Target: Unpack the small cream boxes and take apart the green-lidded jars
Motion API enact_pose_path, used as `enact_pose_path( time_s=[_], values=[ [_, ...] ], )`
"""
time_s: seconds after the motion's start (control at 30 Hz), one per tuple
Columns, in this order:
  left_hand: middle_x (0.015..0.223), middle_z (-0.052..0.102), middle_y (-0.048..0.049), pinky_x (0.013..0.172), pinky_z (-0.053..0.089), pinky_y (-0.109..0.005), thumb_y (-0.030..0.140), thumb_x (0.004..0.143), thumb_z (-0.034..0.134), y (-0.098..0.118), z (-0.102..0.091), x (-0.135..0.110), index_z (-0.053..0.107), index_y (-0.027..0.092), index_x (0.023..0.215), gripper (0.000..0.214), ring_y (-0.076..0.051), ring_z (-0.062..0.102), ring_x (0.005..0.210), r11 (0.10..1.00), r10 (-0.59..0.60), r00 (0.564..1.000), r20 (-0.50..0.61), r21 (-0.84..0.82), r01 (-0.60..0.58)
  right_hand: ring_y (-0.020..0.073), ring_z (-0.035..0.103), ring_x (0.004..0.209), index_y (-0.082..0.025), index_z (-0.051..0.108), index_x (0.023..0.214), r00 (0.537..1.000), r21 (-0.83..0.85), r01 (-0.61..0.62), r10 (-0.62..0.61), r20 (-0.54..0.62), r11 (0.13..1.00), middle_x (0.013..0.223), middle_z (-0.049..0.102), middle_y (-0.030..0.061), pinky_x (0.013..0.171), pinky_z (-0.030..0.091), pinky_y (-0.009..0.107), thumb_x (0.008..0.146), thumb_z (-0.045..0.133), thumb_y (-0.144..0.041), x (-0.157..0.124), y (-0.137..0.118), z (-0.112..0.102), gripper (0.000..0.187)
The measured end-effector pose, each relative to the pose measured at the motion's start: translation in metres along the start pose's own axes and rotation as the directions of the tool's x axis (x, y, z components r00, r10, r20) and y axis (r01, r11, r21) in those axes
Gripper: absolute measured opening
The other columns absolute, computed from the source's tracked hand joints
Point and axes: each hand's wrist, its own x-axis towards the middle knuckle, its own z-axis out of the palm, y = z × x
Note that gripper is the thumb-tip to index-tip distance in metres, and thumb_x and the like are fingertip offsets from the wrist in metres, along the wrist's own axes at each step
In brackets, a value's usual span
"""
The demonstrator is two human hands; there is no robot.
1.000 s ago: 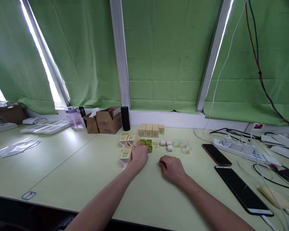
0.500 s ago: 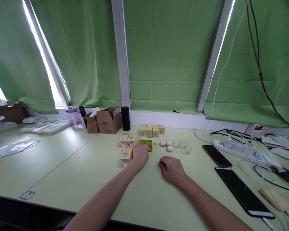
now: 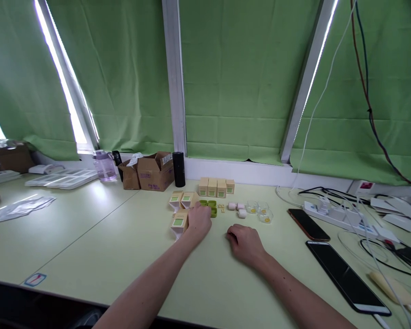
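My left hand [image 3: 198, 222] rests on the table with its fingers curled over a small green tray [image 3: 208, 206], next to an open tan box with a green label [image 3: 178, 222]. Two more open tan boxes [image 3: 181, 199] lie behind it. My right hand [image 3: 246, 243] lies loosely curled on the table, palm down, holding nothing I can see. A row of closed tan boxes [image 3: 215, 186] stands further back. Small pink cases [image 3: 237, 209] and clear plastic pieces [image 3: 260, 211] lie to the right of the green tray.
A cardboard box [image 3: 155, 170], black cylinder [image 3: 178, 168] and purple bottle [image 3: 104, 166] stand by the window. Two phones [image 3: 308, 224] [image 3: 345, 278], a power strip [image 3: 339, 214] and cables lie right. White trays [image 3: 61, 181] and plastic bags [image 3: 17, 208] lie left.
Both hands stay almost still. The view has shifted slightly. Something brownish has come into view at the far left edge.
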Motion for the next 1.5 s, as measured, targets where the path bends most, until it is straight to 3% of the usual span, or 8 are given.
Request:
enact_pose_path(
  time_s=[0.47,0.67,0.77,0.97,1.07,1.2,1.4,1.5],
  values=[
    [0.098,0.073,-0.0199,0.081,0.046,-0.039,0.006,0.089,0.052,0.002,-0.009,-0.008,0.076,0.016,0.097,0.027,-0.035,0.063,0.109,0.998,0.057,0.998,-0.031,0.014,-0.057,0.0166,0.068,0.081,-0.023,0.072,0.089,0.999,0.046,0.004,-0.002,-0.043,0.999,0.092,0.076,0.0015,0.065,0.033,0.027,0.096,0.054,-0.020,0.000,0.003,0.003,0.019],
    [0.091,0.073,-0.0145,0.078,0.044,-0.037,0.005,0.088,0.052,0.005,-0.020,-0.021,0.074,0.019,0.095,0.027,-0.030,0.064,0.100,0.980,0.200,0.980,-0.009,-0.010,-0.200,0.0165,0.067,0.082,-0.023,0.072,0.090,0.974,0.137,-0.020,0.050,-0.220,0.990,0.092,0.076,0.0017,0.067,0.038,0.026,0.094,0.052,-0.017,0.013,0.023,0.003,0.021],
    [0.086,0.072,-0.0129,0.074,0.043,-0.036,0.008,0.090,0.052,0.004,-0.017,-0.030,0.073,0.018,0.089,0.024,-0.028,0.065,0.090,0.965,0.260,0.965,0.018,-0.022,-0.260,0.0178,0.065,0.080,-0.023,0.070,0.087,0.942,0.146,-0.053,0.098,-0.322,0.988,0.088,0.074,0.0018,0.067,0.039,0.027,0.094,0.053,-0.022,0.032,0.033,-0.007,0.019],
    [0.085,0.071,-0.0120,0.070,0.042,-0.035,0.011,0.092,0.050,0.000,-0.006,-0.041,0.072,0.018,0.084,0.025,-0.027,0.064,0.088,0.931,0.343,0.939,-0.038,-0.119,-0.345,0.0225,0.061,0.099,-0.024,0.066,0.103,0.948,-0.039,-0.199,0.183,-0.260,0.979,0.098,0.072,0.0050,0.069,0.038,0.029,0.092,0.060,-0.027,0.101,0.054,-0.030,0.012],
    [0.083,0.071,-0.0112,0.071,0.043,-0.035,0.008,0.091,0.049,0.000,-0.006,-0.043,0.072,0.018,0.083,0.026,-0.026,0.064,0.087,0.917,0.358,0.932,-0.049,-0.167,-0.362,0.0256,0.056,0.113,-0.025,0.063,0.122,0.963,-0.106,-0.194,0.170,-0.207,0.975,0.112,0.072,0.0071,0.082,0.041,0.032,0.090,0.066,-0.025,0.135,0.069,-0.027,0.032],
    [0.083,0.071,-0.0110,0.074,0.045,-0.036,0.008,0.092,0.050,0.002,-0.006,-0.045,0.072,0.018,0.084,0.026,-0.026,0.064,0.087,0.901,0.370,0.926,-0.075,-0.213,-0.378,0.0312,0.045,0.128,-0.024,0.062,0.133,0.969,-0.196,-0.229,0.204,-0.139,0.953,0.133,0.064,0.0130,0.100,0.036,0.040,0.091,0.062,-0.018,0.163,0.084,-0.016,0.043],
    [0.081,0.072,-0.0115,0.078,0.046,-0.038,0.010,0.092,0.052,0.007,-0.003,-0.047,0.074,0.017,0.086,0.024,-0.027,0.063,0.086,0.883,0.405,0.911,-0.080,-0.225,-0.413,0.0351,0.032,0.142,-0.029,0.035,0.159,0.964,-0.259,-0.267,0.261,-0.058,0.928,0.153,0.044,0.0159,0.108,0.029,0.045,0.092,0.062,-0.021,0.190,0.088,-0.005,0.073],
    [0.080,0.072,-0.0116,0.078,0.046,-0.039,0.010,0.092,0.052,0.009,-0.002,-0.048,0.074,0.017,0.086,0.024,-0.027,0.062,0.085,0.880,0.411,0.907,-0.089,-0.224,-0.420,0.0367,0.030,0.145,-0.030,0.031,0.161,0.957,-0.262,-0.285,0.288,-0.027,0.922,0.156,0.040,0.0171,0.109,0.028,0.047,0.092,0.062,-0.023,0.200,0.088,-0.002,0.075]
  ],
)
